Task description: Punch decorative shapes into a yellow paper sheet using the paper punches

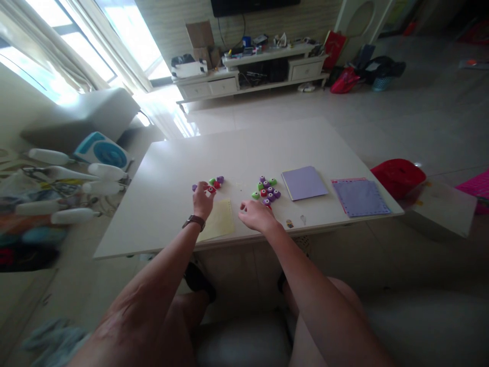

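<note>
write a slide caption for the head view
Left hand at a red piece, right hand near colourful pieces on a white table

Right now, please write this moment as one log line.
left hand: fingers at small red white-dotted piece, grip unclear | right hand: beside cluster of small green, red, purple pieces | pale yellow paper sheet: flat on white table

- Strong daylight pours through the windows (132, 35) at upper left, blown out to white.
- Glare streaks the glossy floor tiles (183, 118) nearby.
- The white tabletop (248, 145) looks softly lit, its shadows faint.
- The right side and lower corners are dim.
- Wide-angle distortion stretches the edges; the white bulb-shaped objects (101, 188) look smeared.
- The small eye-marked pieces (270, 189) lack fine detail.
</note>
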Motion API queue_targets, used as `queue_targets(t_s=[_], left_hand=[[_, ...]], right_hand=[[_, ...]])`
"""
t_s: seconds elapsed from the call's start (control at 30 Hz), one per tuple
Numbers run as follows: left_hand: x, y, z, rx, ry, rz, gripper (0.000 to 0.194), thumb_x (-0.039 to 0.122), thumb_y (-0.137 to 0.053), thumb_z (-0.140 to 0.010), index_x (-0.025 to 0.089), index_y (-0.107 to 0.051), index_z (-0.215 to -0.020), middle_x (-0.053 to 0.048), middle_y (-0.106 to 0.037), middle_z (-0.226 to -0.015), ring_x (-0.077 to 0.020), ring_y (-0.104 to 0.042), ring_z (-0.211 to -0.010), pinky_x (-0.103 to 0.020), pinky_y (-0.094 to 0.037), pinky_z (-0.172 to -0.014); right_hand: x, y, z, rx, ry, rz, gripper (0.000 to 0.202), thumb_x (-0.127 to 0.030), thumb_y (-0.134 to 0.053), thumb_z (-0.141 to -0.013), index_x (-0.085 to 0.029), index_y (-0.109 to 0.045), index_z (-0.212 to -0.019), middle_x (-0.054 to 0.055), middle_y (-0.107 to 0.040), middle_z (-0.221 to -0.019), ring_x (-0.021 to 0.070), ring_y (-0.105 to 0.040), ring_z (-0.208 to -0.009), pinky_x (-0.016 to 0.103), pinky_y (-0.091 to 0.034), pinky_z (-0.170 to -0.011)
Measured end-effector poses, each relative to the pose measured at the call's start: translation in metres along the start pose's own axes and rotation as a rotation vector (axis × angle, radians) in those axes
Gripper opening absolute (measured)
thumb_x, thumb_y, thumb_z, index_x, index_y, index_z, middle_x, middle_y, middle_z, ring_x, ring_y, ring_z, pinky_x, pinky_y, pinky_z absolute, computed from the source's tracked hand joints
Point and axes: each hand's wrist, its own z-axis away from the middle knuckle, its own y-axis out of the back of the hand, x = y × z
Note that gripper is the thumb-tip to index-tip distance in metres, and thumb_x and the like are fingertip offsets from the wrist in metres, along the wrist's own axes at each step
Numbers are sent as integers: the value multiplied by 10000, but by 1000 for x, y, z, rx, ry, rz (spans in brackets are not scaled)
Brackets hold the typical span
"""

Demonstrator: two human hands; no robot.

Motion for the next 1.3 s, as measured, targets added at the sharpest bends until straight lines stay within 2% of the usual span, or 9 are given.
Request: queue_targets(t_s=[0.17,0.3,0.5,0.77,0.83,0.9,1.0,1.13,1.3], left_hand=[[53,21,57,-70,-240,337,426,233,-744,-854,232,-542,-1229,-62,-715,-1148,-184,-730,-1066,-380,-661,-909],[69,30,97,-40,-351,393,464,197,-779,-831,234,-562,-1240,-22,-712,-1030,-160,-737,-935,-344,-676,-832],[58,28,102,-46,-359,372,575,123,-798,-799,248,-521,-1287,2,-672,-985,-147,-712,-888,-318,-666,-806],[51,30,103,-66,-328,307,694,106,-795,-816,276,-462,-1400,-42,-612,-1152,-137,-673,-892,-315,-643,-812],[44,33,105,-161,-317,253,653,131,-829,-789,265,-507,-1340,-57,-606,-1191,-182,-672,-984,-362,-637,-864],[35,37,109,-334,-339,123,514,144,-859,-752,246,-593,-1180,-59,-621,-1178,-242,-653,-1088,-427,-609,-942],[20,41,119,-567,-355,-34,297,119,-808,-762,228,-637,-980,-59,-649,-1138,-268,-650,-1088,-433,-577,-949],[11,40,129,-639,-358,-126,260,45,-648,-784,226,-662,-971,-63,-674,-1119,-238,-671,-967,-387,-570,-861],[17,33,125,-680,-406,-171,315,-22,-589,-705,224,-705,-866,-73,-710,-1043,-272,-671,-1035,-396,-565,-877]], right_hand=[[4,-2,-4,149,106,-239,218,-235,-660,-942,-174,-699,-1147,121,-770,-1140,208,-731,-993,313,-563,-869],[4,-9,-1,113,233,-552,239,-242,-755,-898,-169,-672,-1110,92,-761,-1105,157,-739,-922,281,-602,-825],[4,-22,1,51,347,-701,236,-185,-780,-844,-195,-701,-1066,46,-785,-1052,170,-771,-949,338,-627,-921],[0,-28,-4,139,338,-605,171,-274,-760,-871,-204,-736,-1025,51,-805,-1027,188,-767,-954,333,-629,-877],[6,-29,-6,177,267,-554,123,-272,-746,-877,-198,-737,-975,50,-805,-979,185,-767,-908,327,-625,-858],[16,-31,-9,188,193,-475,90,-239,-746,-860,-189,-736,-934,52,-800,-932,186,-760,-849,324,-618,-825],[34,-36,-12,170,178,-293,76,-187,-747,-836,-180,-746,-912,56,-787,-933,183,-739,-828,319,-596,-827],[46,-45,-8,90,226,-87,77,-159,-714,-867,-172,-768,-919,69,-775,-972,175,-713,-849,294,-559,-848],[47,-47,-5,-22,233,19,131,-166,-706,-884,-192,-790,-983,62,-793,-995,189,-719,-923,284,-529,-897]])
